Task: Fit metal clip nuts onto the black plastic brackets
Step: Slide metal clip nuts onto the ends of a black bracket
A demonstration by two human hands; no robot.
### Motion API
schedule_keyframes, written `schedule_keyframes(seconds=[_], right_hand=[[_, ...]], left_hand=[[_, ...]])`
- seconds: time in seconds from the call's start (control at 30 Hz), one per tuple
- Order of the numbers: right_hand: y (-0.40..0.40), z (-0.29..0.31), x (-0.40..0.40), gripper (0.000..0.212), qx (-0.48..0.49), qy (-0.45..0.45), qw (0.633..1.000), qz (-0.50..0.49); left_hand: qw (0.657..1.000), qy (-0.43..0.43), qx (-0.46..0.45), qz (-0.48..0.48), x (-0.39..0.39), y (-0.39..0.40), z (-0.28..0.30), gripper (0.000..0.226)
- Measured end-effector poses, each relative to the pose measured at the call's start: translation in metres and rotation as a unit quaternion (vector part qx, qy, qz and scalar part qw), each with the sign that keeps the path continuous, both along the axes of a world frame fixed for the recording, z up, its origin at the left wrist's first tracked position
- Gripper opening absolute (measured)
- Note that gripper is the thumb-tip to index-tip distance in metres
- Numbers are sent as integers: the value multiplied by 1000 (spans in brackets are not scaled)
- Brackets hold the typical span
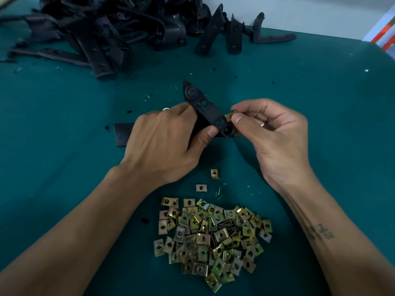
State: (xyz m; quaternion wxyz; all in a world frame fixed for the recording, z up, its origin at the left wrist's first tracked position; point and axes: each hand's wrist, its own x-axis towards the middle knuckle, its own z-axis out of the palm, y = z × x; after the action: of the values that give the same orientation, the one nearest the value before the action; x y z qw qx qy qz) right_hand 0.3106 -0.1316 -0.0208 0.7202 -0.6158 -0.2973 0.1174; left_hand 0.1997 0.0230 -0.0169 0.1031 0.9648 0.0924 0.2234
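Green table (64,124); right hand (275,133) mostly hides clip nut (229,115) at bracket (205,107).

Head-worn view, facing down, close over table (64,107)

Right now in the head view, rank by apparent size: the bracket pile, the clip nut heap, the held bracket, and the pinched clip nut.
1. bracket pile
2. clip nut heap, though nearer the camera
3. held bracket
4. pinched clip nut

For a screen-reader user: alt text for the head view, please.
The left hand grips a black plastic bracket while the right hand pinches a clip nut at its end, above a pile of clip nuts.
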Motion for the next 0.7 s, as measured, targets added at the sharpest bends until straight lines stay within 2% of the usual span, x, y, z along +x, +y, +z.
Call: schedule_keyframes(seconds=[0.17, 0.3, 0.5, 0.7], right_hand=[[1, -1, -2, 21, -1, 0, 1000, -13], [0, 0, -3, 18, 4, 30, 1000, 9], [5, 1, -8, 13, 38, 104, 994, -12], [3, 5, -6, 13, 22, 94, 995, -31]], left_hand=[[1000, 3, 0, 2, 0, 0, -1, 57], [1000, 4, 0, 3, 0, 1, -2, 59], [1000, -6, -10, -1, 0, 1, -1, 59], [1000, -7, -7, -5, 0, 2, -2, 61]])
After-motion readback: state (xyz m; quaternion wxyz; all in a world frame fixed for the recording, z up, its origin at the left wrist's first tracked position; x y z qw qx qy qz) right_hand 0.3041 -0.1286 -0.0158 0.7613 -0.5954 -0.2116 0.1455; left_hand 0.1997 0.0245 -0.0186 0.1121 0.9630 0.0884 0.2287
